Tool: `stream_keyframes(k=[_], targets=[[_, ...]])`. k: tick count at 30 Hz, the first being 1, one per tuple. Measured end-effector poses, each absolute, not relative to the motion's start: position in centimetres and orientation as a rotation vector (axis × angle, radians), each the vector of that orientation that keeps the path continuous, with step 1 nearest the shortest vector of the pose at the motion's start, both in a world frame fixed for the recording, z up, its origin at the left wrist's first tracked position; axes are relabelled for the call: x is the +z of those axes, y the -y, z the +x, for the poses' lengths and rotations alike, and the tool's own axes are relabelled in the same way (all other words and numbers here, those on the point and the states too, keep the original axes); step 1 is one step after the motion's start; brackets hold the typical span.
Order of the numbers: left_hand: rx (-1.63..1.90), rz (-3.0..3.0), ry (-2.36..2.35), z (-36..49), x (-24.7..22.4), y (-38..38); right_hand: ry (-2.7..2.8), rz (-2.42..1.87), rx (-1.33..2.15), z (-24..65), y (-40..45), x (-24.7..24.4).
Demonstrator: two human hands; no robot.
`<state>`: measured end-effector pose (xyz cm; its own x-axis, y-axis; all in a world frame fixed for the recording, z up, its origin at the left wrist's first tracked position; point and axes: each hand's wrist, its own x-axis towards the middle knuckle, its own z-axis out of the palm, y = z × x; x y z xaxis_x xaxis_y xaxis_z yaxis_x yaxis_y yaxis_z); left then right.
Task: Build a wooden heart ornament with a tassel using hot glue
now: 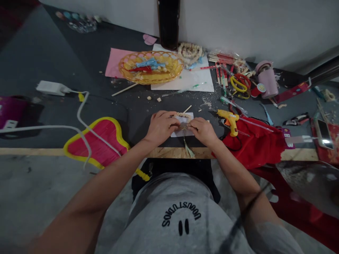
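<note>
Near the table's front edge, my left hand (pixel 162 127) pinches the left side of a small beige beaded ring (pixel 183 115). My right hand (pixel 201 130) has its fingers closed on the ring's right side. Under the ring lies a small white paper (pixel 189 133). A pale green tassel (pixel 189 151) hangs below it over the wooden table edge. The fingertips partly hide the ring's sides. A thin stick (pixel 188 108) lies just behind the paper.
Behind the hands stands a yellow basket (pixel 173 72) with blue and red pieces. A yellow glue gun (pixel 231 122) and red cloth (pixel 261 141) lie right, scissors (pixel 238 84) and a pink cup (pixel 267 81) behind them. Left are a pink-yellow shape (pixel 102 139) and white cables (pixel 79 112).
</note>
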<state>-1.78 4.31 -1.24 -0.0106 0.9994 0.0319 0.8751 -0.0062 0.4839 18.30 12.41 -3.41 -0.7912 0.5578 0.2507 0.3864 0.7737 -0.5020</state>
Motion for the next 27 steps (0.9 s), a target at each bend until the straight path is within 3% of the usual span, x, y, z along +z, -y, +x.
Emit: stream_keyframes(k=[27], targets=[[0.552,1.889,-1.941,-2.1,-1.1,-4.6,2.597,-0.794,0.634,18.7,-12.0,-2.4]])
